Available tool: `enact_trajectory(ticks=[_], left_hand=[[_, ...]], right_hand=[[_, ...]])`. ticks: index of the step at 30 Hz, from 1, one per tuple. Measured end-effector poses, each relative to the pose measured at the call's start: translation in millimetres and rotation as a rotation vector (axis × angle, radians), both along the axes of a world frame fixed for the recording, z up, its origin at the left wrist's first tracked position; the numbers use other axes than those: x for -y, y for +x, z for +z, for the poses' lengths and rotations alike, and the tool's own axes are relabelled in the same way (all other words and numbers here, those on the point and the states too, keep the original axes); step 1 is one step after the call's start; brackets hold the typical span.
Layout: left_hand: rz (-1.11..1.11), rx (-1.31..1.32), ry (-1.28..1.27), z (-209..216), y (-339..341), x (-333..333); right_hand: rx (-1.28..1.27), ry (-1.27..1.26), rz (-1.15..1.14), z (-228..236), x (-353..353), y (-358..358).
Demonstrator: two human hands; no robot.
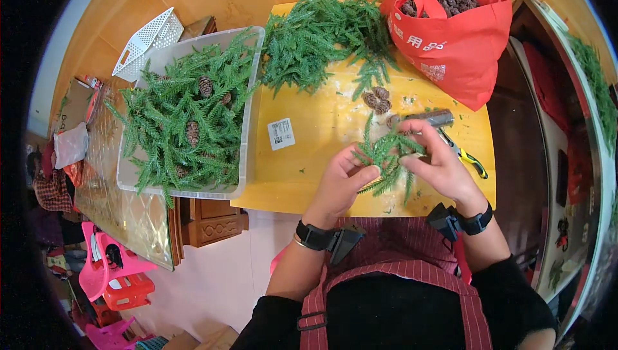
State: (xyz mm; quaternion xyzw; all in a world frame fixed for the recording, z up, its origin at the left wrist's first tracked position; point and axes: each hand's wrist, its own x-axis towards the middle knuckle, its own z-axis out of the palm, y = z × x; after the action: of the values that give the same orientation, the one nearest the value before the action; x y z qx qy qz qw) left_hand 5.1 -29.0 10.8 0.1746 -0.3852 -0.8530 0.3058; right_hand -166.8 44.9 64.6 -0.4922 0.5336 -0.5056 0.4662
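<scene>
Over the near edge of the yellow table, both hands hold a green artificial pine sprig [387,154]. My left hand [344,183] is closed, pinching its lower left side between thumb and finger. On the other side, the fingertips and thumb of my right hand [441,163] curl around the sprig's needles. A few brown pine cones [378,100] lie just beyond it. Close to my right hand are a dark cylindrical object [428,118], partly covered by the fingers, and a cutting tool with yellow-and-black handles [474,162].
At left, a clear plastic bin [246,138] holds sprigs with pine cones. A pile of green sprigs [315,38] covers the table's far side. A red bag [460,47] of pine cones stands back right. A white label [281,134] lies on the yellow tabletop [283,183]. A white basket [151,38] sits behind the bin.
</scene>
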Motion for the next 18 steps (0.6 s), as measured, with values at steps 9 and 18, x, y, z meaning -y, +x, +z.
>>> enact_trajectory(ticks=[9,18], left_hand=[[0.084,-0.032,0.072,0,-4,3],[0.144,0.011,0.025,-1,-8,-1]], right_hand=[[-0.727,-0.280,-0.165,17,-5,18],[-0.885,-0.313,-0.031,16,-8,13]])
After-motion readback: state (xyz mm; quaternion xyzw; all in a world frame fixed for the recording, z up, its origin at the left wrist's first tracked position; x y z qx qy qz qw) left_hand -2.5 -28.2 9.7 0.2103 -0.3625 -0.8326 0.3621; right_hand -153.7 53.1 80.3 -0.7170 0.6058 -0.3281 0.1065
